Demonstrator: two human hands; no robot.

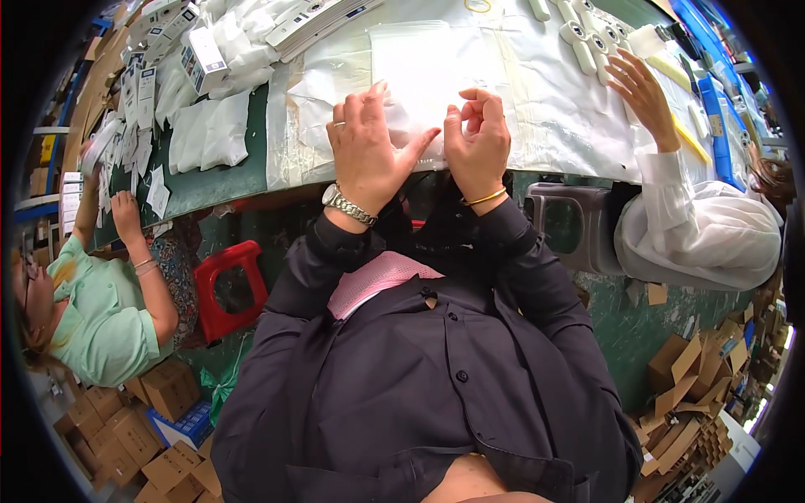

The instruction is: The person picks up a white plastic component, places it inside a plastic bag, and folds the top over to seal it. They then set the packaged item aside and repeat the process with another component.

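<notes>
Nearest the camera is the person's own dark button shirt with a pink collar showing, forearms rising from it toward the desk. At the far left sits a co-worker in a green top, one hand on small white cards at the desk edge; a red stool stands just right of that person, and cardboard boxes lie on the floor nearby. White padded pouches lie on the green desk. The left hand, with a wristwatch, has its fingers spread and its thumb stretched right, resting on a clear plastic bag at the desk's near edge. The right hand, with a gold bangle, is curled, fingertips pinching the bag's near edge. Far right, a co-worker in a white coat has a hand near white round-ended parts.
</notes>
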